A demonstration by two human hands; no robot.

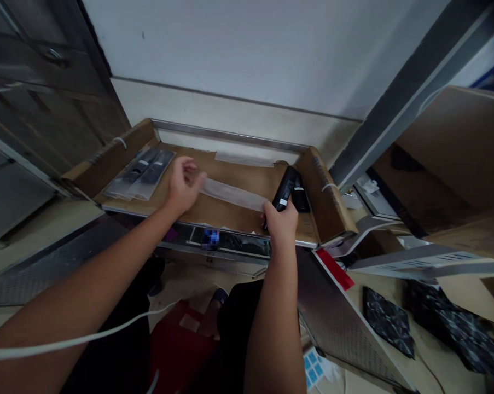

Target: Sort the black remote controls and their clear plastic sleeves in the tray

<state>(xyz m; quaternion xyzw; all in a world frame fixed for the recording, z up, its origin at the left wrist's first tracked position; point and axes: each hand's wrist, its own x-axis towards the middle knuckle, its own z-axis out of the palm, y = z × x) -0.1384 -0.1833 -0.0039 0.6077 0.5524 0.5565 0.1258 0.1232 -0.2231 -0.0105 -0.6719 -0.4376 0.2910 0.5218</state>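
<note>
Shows nearest a white cable (107, 332) across the left forearm, and beyond it a red seat (176, 345) between dark-clad legs. Places the right hand (282, 219) just inside the front edge of a cardboard-lined tray (332, 200), closed around a black cylinder (286, 183) with a white label. Tilts this cylinder away toward the far right, over the right part of the tray. Sets the left hand (184, 186) a little farther in, with fingers bent and blurred at one end of a translucent strip (234, 194); cannot tell whether pinched on it or merely near. Extends the strip across to the right thumb. Suggests, as a judgement, a step of readying the strip, perhaps a flat plastic sleeve, for the held cylinder. Appears to call next for a sure hold on the strip's left end and a steady right grip, so as to bring strip and cylinder together. Includes also a second black item (300, 198) just beside the first, near the right wall, and, at the left, clear-bagged black items (142, 169) lying flat. Ends, farthest off, at a pale wall (250, 54).
</note>
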